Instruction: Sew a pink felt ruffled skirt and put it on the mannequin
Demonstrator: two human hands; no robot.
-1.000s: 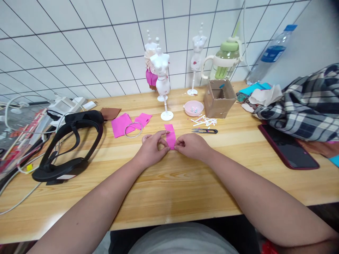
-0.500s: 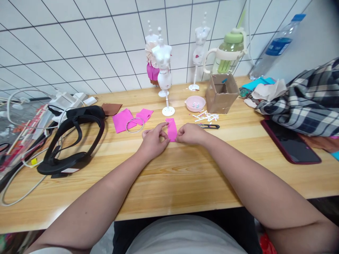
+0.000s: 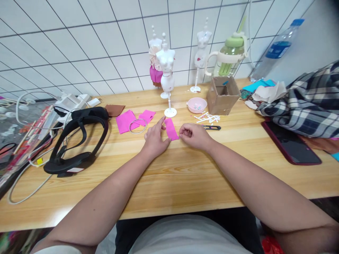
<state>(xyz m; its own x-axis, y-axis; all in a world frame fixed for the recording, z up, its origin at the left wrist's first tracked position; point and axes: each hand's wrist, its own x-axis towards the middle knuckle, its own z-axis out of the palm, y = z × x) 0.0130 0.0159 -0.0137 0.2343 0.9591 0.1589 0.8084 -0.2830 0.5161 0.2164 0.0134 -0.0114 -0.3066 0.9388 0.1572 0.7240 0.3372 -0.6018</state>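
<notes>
A small pink strip of cloth [image 3: 171, 129] lies flat on the wooden table [image 3: 174, 173] between my hands, slightly slanted. On its left is my left hand [image 3: 155, 137], open, index finger and thumb spread along the strip's left edge. My right hand [image 3: 194, 135] is closed, thumb and fingertips pinched beside the strip's lower right corner. Whatever the pinch may hold is too small to make out. Just beyond the strip stands a white mannequin [image 3: 167, 68] on a round base. Black thread snips [image 3: 212, 127] lie past my right hand.
Pink cloth pieces [image 3: 126, 121] lie left under a pale ring [image 3: 137, 126]. A black headset frame [image 3: 76, 141] sits farther left. Behind are a pink bowl [image 3: 196, 105], white sticks [image 3: 208, 117], a cardboard box [image 3: 223, 97] and a jug [image 3: 229, 56]. A phone [image 3: 291, 143] lies right.
My left fingers have spread out along the strip's left edge. My right hand has shifted slightly right, off the strip's corner. The strip now lies more slanted, and the whole view has shifted slightly.
</notes>
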